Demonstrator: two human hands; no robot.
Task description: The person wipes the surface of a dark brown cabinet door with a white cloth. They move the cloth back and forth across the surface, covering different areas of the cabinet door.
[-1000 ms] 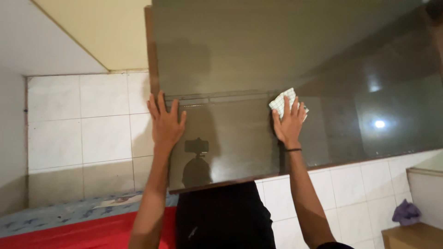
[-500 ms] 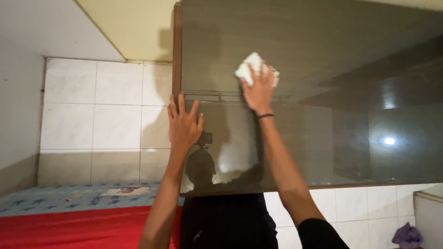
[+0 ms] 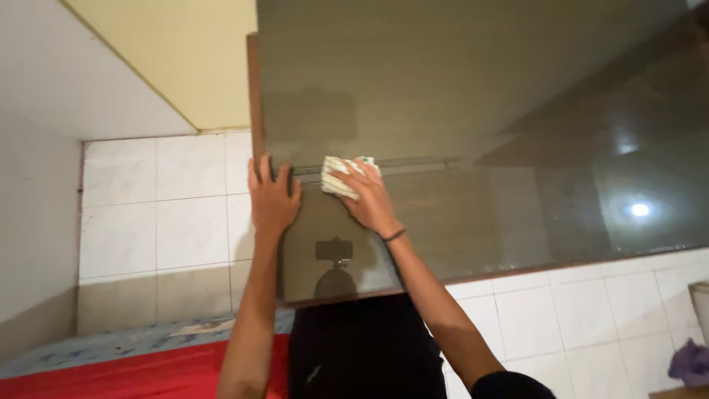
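Pressing a soft, crumpled white cloth [image 3: 341, 176] against the dark glossy glass cabinet door [image 3: 458, 140], the right hand [image 3: 369, 201] bunches it under curled fingers; the left hand [image 3: 272, 199] lies spread flat beside it.

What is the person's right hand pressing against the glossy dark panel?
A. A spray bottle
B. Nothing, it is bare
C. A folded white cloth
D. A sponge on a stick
C. The right hand presses a folded white cloth on the glossy dark panel, while the left hand lies flat and bare near its edge.
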